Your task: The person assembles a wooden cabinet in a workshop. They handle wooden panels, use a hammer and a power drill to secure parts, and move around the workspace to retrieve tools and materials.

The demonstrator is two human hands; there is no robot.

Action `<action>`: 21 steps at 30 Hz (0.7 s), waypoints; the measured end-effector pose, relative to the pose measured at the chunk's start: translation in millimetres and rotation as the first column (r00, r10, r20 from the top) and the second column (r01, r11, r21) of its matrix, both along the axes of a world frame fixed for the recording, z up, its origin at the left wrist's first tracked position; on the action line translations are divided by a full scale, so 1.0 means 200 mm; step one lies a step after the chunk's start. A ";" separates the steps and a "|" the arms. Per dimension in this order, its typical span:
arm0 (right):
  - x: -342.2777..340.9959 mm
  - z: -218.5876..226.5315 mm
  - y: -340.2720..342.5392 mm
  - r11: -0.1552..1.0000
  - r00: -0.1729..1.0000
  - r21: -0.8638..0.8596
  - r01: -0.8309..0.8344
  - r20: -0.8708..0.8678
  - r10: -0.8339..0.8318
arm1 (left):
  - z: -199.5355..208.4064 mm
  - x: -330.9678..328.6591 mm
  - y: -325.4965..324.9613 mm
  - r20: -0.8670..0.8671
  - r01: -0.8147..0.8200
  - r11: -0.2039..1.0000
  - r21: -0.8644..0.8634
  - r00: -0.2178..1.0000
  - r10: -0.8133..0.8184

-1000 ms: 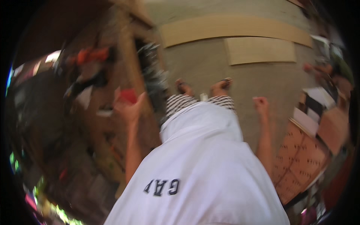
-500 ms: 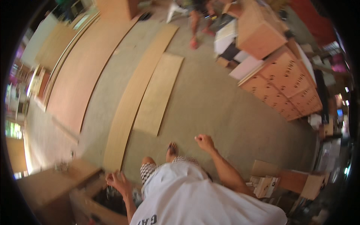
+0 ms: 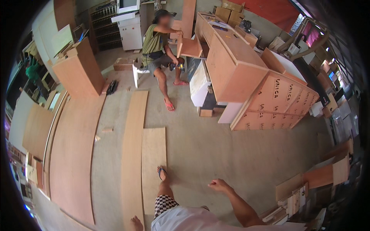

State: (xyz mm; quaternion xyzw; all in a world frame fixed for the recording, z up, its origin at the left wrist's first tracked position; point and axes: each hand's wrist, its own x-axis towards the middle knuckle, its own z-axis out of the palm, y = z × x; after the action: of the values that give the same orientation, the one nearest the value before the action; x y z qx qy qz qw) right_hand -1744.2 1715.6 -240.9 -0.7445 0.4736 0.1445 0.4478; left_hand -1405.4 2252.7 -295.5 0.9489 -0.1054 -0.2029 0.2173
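Note:
My right hand (image 3: 220, 185) is held out in front of me over bare concrete, its fingers loosely curled with nothing visible in them. Low at the lower edge, my left hand (image 3: 136, 224) hangs above a long narrow plywood strip (image 3: 132, 154); its fingers look curled and nothing shows in them. Beside that strip lies a shorter pale board (image 3: 154, 148), and my sandalled foot (image 3: 162, 174) is on it. Neither hand touches any board.
Left lies a large plywood sheet (image 3: 75, 154), with an upright wooden box (image 3: 79, 69) beyond. Ahead, a seated person (image 3: 154, 48) holds a wooden drawer (image 3: 191, 47) and a power drill (image 3: 172, 67) beside a long cabinet (image 3: 239, 57). Leaning panels (image 3: 277, 104) and wood offcuts (image 3: 293, 200) are right.
My view has tilted up and moved forward, bringing the seated person and the cabinet fully into sight. My foot is now on the shorter board. My left hand has dropped to the lower edge.

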 end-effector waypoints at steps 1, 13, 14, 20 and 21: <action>0.13 0.00 -0.11 1.000 1.000 0.001 0.027 0.010 -0.027 | -0.07 0.22 -0.10 0.044 0.172 0.984 0.052 0.984 -0.175; 1.21 1.26 -1.13 0.823 0.775 -0.280 0.494 0.572 -0.270 | 0.70 1.95 -2.89 0.141 0.542 0.757 -0.365 0.836 -0.530; 1.25 1.42 -1.25 0.750 0.778 -0.416 0.515 0.593 -0.206 | 0.75 2.00 -3.14 0.149 0.553 0.739 -0.383 0.827 -0.542; 1.24 1.86 -2.11 0.310 0.757 -0.711 0.631 0.652 -0.047 | 1.27 1.76 -4.56 0.120 0.658 0.426 -0.622 0.617 -0.777; 1.26 1.89 -2.27 0.300 0.733 -0.687 0.662 0.676 -0.070 | 1.35 1.72 -4.78 0.139 0.671 0.312 -0.673 0.528 -0.838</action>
State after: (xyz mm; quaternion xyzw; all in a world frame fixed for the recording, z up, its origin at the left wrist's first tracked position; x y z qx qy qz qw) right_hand -1491.3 1261.0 137.1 -0.7317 0.4941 -0.4583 0.1022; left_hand -1061.7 1296.3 -25.5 0.6104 -0.5764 -0.3410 0.4230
